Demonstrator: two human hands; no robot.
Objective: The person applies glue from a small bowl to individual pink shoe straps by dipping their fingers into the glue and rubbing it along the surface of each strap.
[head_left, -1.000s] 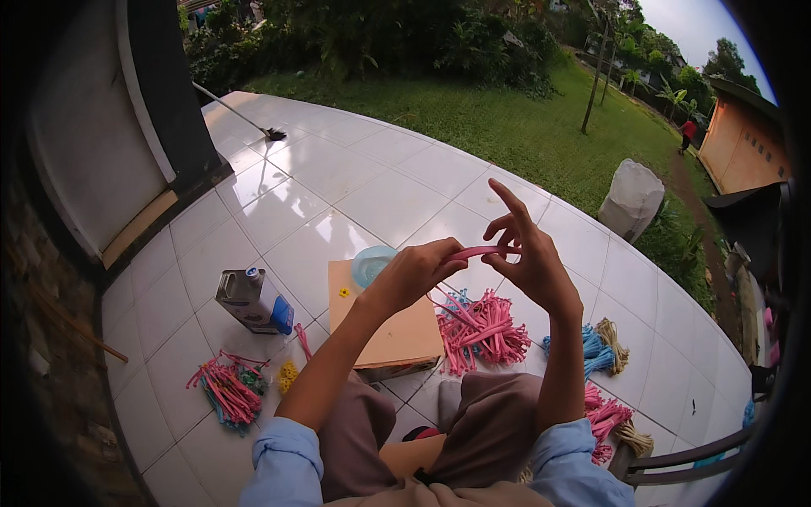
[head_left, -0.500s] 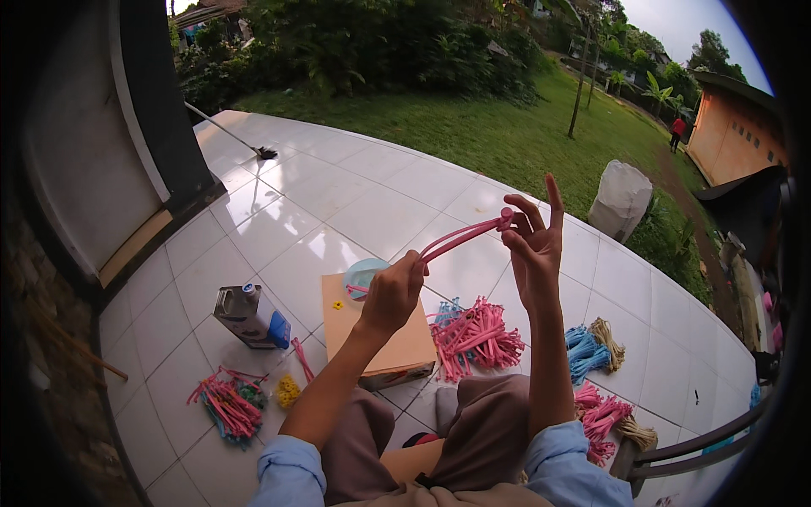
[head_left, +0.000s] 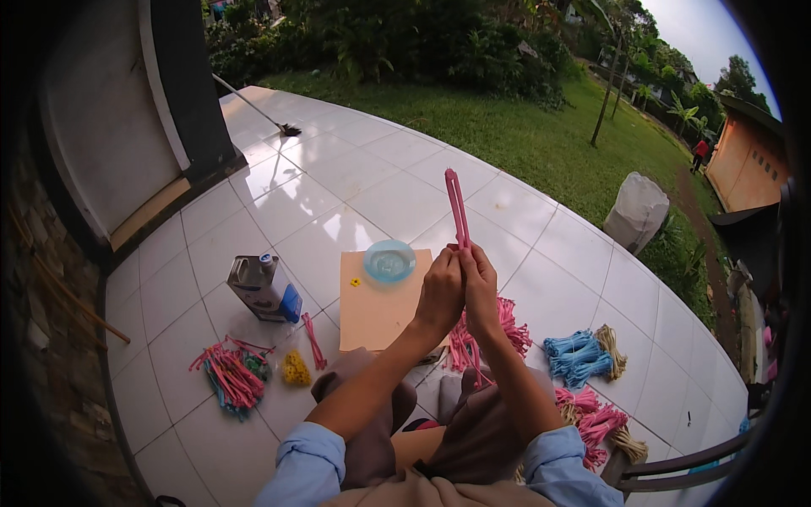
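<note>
A pink cord strap (head_left: pixel 457 207), doubled into a narrow loop, stands nearly upright above my hands, its folded end at the top. My left hand (head_left: pixel 440 290) is closed around its lower part. Pressed against it, my right hand (head_left: pixel 480 283) has its fingers wrapped at the same spot; the strap's lower end is hidden between them. Below my hands a pile of pink cords (head_left: pixel 512 328) lies on the tiles. A tan cardboard box (head_left: pixel 372 325) stands in front of my knees, with a light blue bowl (head_left: pixel 389 261) and a small yellow flower piece (head_left: pixel 356 282) on top.
At the left are a metal can (head_left: pixel 262 291), a bag of yellow pieces (head_left: pixel 296 367) and mixed pink and blue cords (head_left: pixel 232 380). Blue cord bundles (head_left: pixel 579 355), beige cords (head_left: pixel 612 351) and more pink bundles (head_left: pixel 601 422) lie at the right. A white sack (head_left: pixel 638 211) stands by the grass.
My right hand, spread at the strap's far end before, has come down beside my left hand and closed. The strap has swung from slanting rightward to nearly upright. The view has shifted slightly.
</note>
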